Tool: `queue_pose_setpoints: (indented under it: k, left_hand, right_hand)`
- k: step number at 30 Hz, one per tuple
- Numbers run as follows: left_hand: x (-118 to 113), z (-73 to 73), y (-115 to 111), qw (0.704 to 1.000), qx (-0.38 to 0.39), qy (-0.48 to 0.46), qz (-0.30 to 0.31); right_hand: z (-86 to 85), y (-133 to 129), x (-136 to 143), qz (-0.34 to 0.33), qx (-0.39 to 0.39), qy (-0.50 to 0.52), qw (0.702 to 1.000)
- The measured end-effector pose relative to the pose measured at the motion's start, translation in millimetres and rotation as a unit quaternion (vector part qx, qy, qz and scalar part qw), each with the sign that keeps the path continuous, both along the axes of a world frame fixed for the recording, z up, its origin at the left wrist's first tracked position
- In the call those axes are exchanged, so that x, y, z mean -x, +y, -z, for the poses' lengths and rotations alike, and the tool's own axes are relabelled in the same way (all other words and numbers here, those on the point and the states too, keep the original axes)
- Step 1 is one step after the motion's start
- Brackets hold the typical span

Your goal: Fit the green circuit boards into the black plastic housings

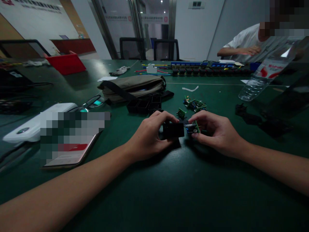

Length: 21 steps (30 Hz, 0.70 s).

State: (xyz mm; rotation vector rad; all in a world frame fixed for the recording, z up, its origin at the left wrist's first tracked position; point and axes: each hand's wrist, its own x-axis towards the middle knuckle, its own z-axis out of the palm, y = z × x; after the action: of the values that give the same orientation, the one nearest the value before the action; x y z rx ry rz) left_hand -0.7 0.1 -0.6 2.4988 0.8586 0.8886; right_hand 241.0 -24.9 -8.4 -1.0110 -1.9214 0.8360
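Between the thumb and fingers of my left hand (151, 135) is a small black plastic box (173, 130), held just above the green table. My right hand (216, 133) pinches a small green circuit board (197, 126) by its edges, its components facing left toward the box. The board and the box are close together; whether they touch I cannot tell. Just beyond my hands lies one loose circuit board (181, 112), with a small pile of circuit boards (195, 103) behind it. Several more black boxes (142, 105) stand beyond my left hand.
Left of my arm lie a phone (79, 138), a white device (36, 124) and glasses (93, 101). A fabric pouch (135, 86) sits behind the boxes. To the right are a tilted plastic bottle (267, 69) and black parts (263, 120). Another person sits across the table.
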Motion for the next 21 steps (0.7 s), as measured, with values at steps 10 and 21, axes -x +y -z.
queue_pose_setpoints:
  k: [10, 21]
  left_hand:
    - [-1.3, -0.2, 0.1, 1.0, 0.0, -0.002, -0.001]
    - [-0.4, 0.6, -0.2, 1.0, -0.003, 0.004, -0.004]
  right_hand:
    - [-1.3, -1.5, 0.3, 0.004, -0.004, -0.006, 1.0]
    - [-1.3, -1.0, -0.6, 0.005, -0.008, -0.011, 1.0]
